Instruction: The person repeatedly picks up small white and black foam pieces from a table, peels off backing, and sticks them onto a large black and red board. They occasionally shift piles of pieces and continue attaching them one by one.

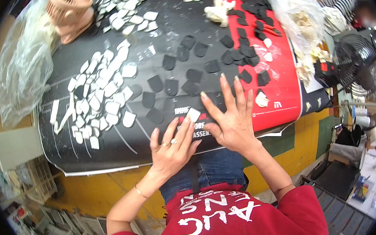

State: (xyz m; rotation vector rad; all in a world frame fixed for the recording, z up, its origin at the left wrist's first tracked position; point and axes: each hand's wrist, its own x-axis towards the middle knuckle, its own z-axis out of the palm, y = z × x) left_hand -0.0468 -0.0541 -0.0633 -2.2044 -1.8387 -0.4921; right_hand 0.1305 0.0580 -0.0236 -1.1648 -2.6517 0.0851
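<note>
My left hand (172, 147) lies near the front edge of a black and red mat (122, 144), fingertips pinching a small white tongue-shaped piece (193, 114). My right hand (232, 115) rests flat beside it with fingers spread wide, holding nothing. Several black tongue-shaped pieces (171, 86) lie just beyond both hands. A large cluster of white pieces (102, 96) covers the mat to my left. More black pieces (248, 43) lie on the red part at the right.
A clear plastic bag (22, 70) sits at the far left, another bag (298, 11) with pale scraps at the right. A tan perforated holder (69, 13) stands at the back left. A black fan (356, 58) is at the right. A crumpled pale wad (218, 11) lies at the back.
</note>
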